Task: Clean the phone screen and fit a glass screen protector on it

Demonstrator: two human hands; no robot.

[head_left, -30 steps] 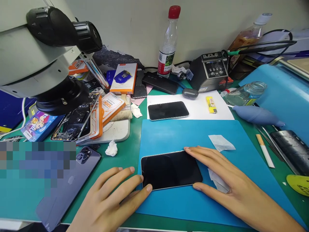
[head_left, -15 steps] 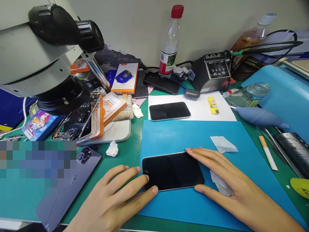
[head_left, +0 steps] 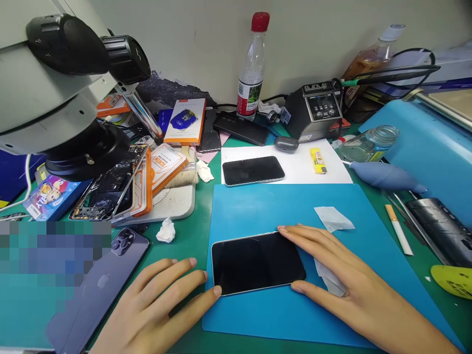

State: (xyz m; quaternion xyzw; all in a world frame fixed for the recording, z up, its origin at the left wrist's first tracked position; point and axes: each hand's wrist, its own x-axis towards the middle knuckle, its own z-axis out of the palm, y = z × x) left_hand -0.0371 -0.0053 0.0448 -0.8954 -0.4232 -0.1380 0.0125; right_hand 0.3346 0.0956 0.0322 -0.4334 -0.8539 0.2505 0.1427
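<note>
A smartphone (head_left: 258,263) with a dark screen lies face up on the blue mat (head_left: 254,209). My right hand (head_left: 341,275) grips its right end by the edges, index finger at the far corner and thumb at the near one. At the near left corner, the thumb tip of my left hand (head_left: 158,300) is close to the phone or just touching it; the other fingers are spread over the mat's left edge. Thin white tissue (head_left: 334,219) rests beyond my right hand, and another piece (head_left: 329,278) is partly hidden under it.
Behind the mat, a second phone (head_left: 253,170) and a yellow lighter (head_left: 317,161) lie on white paper. A microscope (head_left: 70,98) overhangs the left side, near a purple phone (head_left: 106,280). On the right are an air blower (head_left: 387,177), a cigarette (head_left: 399,230) and a glass jar (head_left: 368,145).
My left hand has drawn back to the left, its fingers coming off the phone's screen. My right hand keeps its hold. The whole view has shifted slightly.
</note>
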